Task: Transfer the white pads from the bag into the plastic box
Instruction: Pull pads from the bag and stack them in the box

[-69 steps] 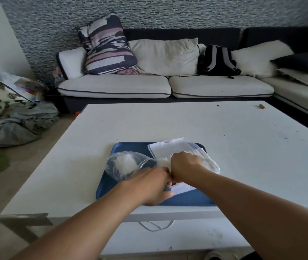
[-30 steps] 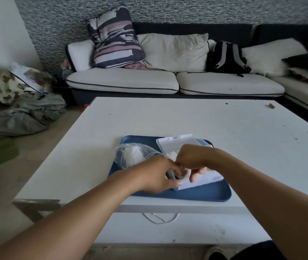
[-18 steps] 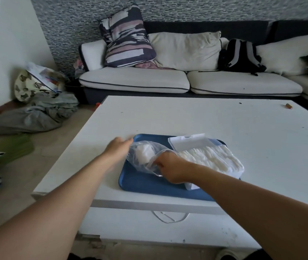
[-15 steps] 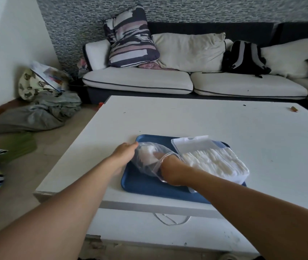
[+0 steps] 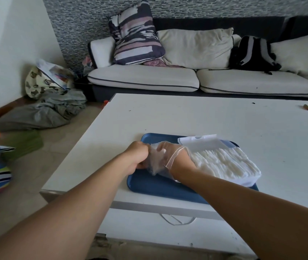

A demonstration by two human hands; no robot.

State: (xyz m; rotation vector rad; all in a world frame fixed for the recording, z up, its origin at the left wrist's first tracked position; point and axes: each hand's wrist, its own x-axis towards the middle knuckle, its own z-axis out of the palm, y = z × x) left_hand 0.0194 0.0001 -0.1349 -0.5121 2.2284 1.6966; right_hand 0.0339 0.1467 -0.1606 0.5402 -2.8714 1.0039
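**While the right hand is wrist-deep in the bag: grab the last pads cleanly**

While the left hand (image 5: 137,156) grips the closed end of the clear plastic bag (image 5: 156,162), fingers curled round bunched film, the right hand (image 5: 168,150) sits inside the bag past the wrist. Its fingers show only blurred through the film; cannot tell whether they are spread or pinching. A few white pads (image 5: 158,151) appear to remain at the bag's far end, near those fingers. The plastic box (image 5: 243,182) just to the right on the blue tray (image 5: 149,184) is already heaped with pads, lid (image 5: 200,142) open behind.

Likely best: keep the left grip taut so the film does not follow, gather the remaining pads in one pinch, withdraw straight through the mouth. Set them down flat; the stack sits above the rim and could slide.
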